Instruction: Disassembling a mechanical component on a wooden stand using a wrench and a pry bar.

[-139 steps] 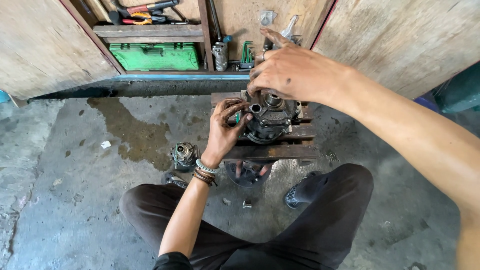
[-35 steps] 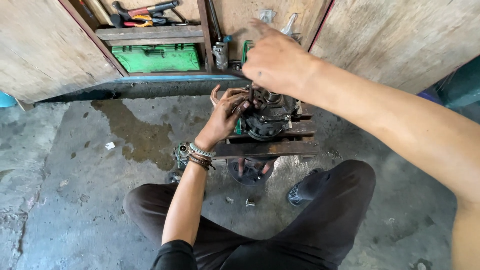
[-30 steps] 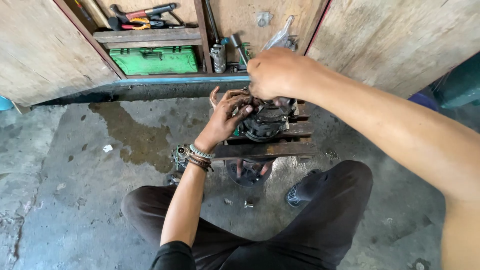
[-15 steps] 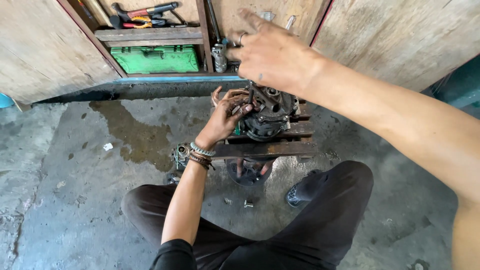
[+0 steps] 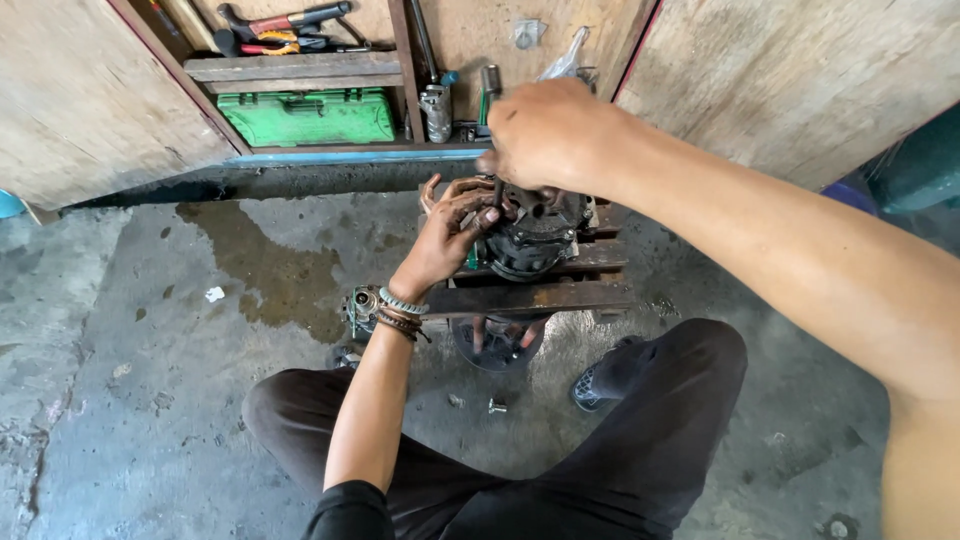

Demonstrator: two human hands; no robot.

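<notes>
A dark, greasy round metal assembly (image 5: 535, 240) sits on a low stand of rusty wooden and metal bars (image 5: 540, 296) in front of my crossed legs. My left hand (image 5: 452, 222), grimy and with bracelets at the wrist, rests on the assembly's left rim with fingers curled against it. My right hand (image 5: 545, 135) is closed over the top of the assembly and grips a thin dark tool (image 5: 497, 190) that points down into it. What lies under my right palm is hidden.
A small round metal part (image 5: 360, 305) lies on the concrete floor left of the stand. A loose bolt (image 5: 496, 405) lies near my shin. A green tool case (image 5: 308, 117) and hand tools (image 5: 285, 25) sit on wooden shelves behind. A dark wet stain (image 5: 270, 265) spreads on the floor.
My right hand had lifted with fingers spread and has come back down, closing on the thin tool over the assembly. My left hand has stayed on the left rim.
</notes>
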